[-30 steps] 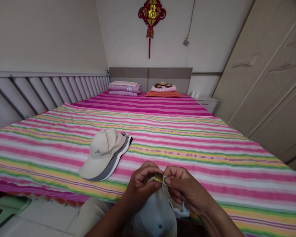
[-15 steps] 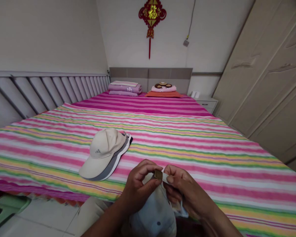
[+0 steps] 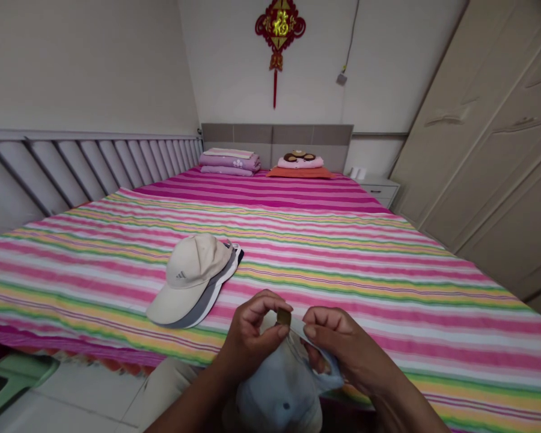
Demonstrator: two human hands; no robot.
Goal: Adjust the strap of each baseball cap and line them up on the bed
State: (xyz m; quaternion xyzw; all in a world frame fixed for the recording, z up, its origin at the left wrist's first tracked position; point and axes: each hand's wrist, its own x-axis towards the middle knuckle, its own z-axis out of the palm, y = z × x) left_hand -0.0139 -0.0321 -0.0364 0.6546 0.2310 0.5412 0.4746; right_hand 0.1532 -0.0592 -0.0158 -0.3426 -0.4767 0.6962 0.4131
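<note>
A light blue baseball cap [image 3: 277,391] is held low in front of me, its crown towards me and its back strap pointing away. My left hand [image 3: 259,331] pinches the brass-coloured buckle [image 3: 284,317] between thumb and fingers. Closed on the pale strap [image 3: 300,328] beside the buckle is my right hand [image 3: 338,337], with its lower fingers by the cap's rear opening. Farther left on the bed lies a stack of caps, a beige cap [image 3: 196,267] on top and a grey cap [image 3: 202,304] and a white-edged one under it.
A striped sheet covers the bed [image 3: 388,282]. Folded purple bedding [image 3: 229,162] and a pink pillow [image 3: 300,162] lie by the headboard. A radiator [image 3: 117,162] runs along the left, a wardrobe [image 3: 491,150] stands right, and a green stool [image 3: 22,379] is at lower left.
The buckle in my left hand has shifted slightly left and up. My right hand has moved a little right, so more strap shows between the hands. The stacked caps stay put.
</note>
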